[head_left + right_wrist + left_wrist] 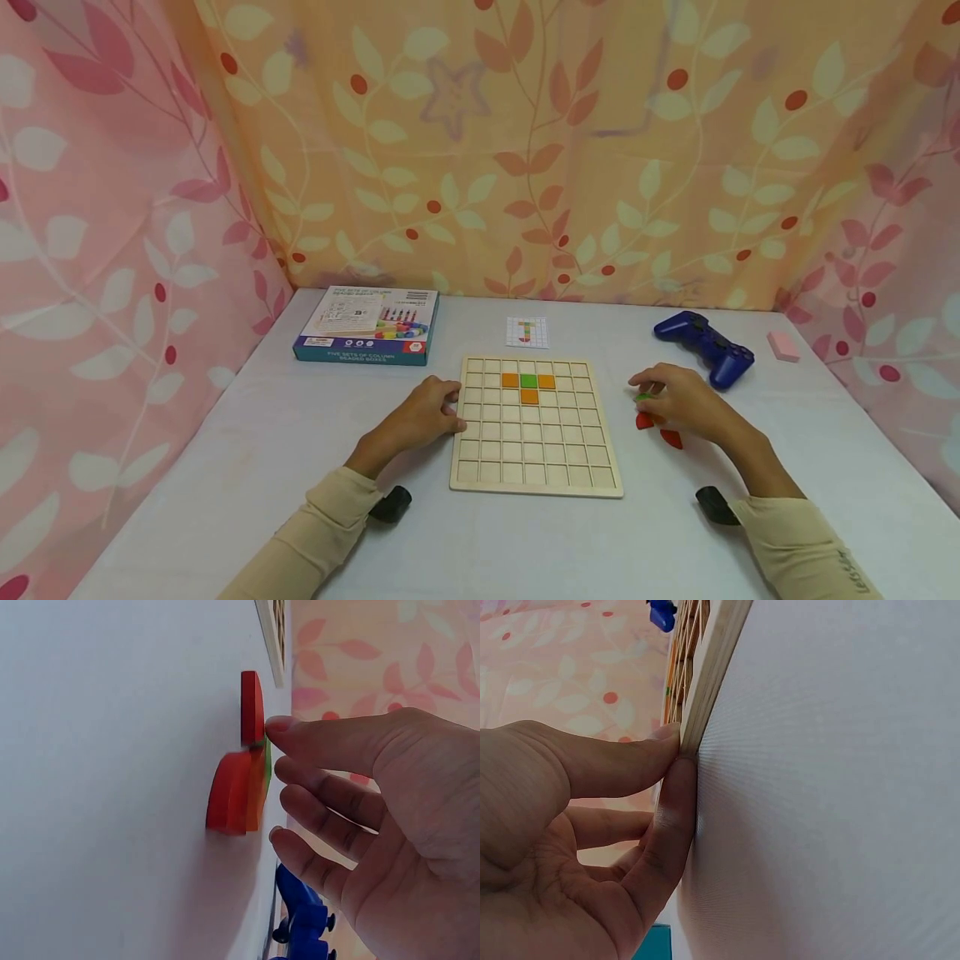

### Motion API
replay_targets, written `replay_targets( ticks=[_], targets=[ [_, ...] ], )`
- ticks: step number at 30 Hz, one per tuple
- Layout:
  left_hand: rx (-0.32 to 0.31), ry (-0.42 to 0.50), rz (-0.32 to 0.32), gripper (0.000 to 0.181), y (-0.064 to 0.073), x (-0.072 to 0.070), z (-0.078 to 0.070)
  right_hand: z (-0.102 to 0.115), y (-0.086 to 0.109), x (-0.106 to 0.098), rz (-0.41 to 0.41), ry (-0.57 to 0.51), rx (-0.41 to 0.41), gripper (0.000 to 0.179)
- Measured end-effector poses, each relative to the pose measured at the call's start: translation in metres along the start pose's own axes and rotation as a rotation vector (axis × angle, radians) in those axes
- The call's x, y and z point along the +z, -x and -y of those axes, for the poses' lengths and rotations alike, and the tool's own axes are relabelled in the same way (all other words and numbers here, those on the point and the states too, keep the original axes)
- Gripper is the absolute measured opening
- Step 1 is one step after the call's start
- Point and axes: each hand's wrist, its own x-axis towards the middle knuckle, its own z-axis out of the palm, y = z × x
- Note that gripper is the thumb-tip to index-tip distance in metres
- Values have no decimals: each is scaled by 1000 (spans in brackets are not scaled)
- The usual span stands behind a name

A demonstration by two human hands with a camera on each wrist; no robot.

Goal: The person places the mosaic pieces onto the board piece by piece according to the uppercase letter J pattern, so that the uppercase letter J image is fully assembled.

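A pale wooden grid board (532, 457) lies on the white table, with orange squares (529, 397) and one green square (528, 381) set in its upper cells. My left hand (420, 414) pinches the board's left edge between thumb and fingers, which the left wrist view shows up close. Over a small group of loose pieces right of the board reaches my right hand (678, 402), fingers loosely bent. Below its fingertips are red pieces with a curved side (251, 709), an orange piece (256, 791) and a green piece (268, 769); the hand partly hides them in the head view.
Behind the board lies a small printed card (527, 332) with a coloured shape on a grid. A flat box (367, 325) stands at the back left. At the right are a blue game controller (705, 346) and a pink block (783, 346). Floral curtains surround the table.
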Motion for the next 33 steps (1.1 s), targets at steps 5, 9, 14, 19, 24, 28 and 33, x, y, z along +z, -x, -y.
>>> replay_targets(
  ticks=[5, 9, 14, 19, 24, 28, 33],
  targets=[
    [4, 2, 3, 66, 0, 0, 0, -6, 1, -3, 0, 31, -2, 32],
    [4, -4, 2, 66, -1, 0, 1, -9, 1, -5, -7, 46, 4, 31],
    [-1, -3, 0, 66, -1, 0, 1, -11, 2, -8, -10, 51, 13, 31],
    [-2, -5, -1, 66, -1, 1, 1, -14, 1, -7, -9, 75, 46, 34],
    [-9, -4, 0, 66, -1, 1, 0, -13, 1, -7, 10, 70, 98, 36],
    [-7, -6, 0, 66, 0, 0, 0, -12, 0, -7, 11, 80, 83, 35],
    [-3, -10, 1, 66, 0, 0, 1, -7, -3, -4, -12, 75, 15, 33]
  ],
)
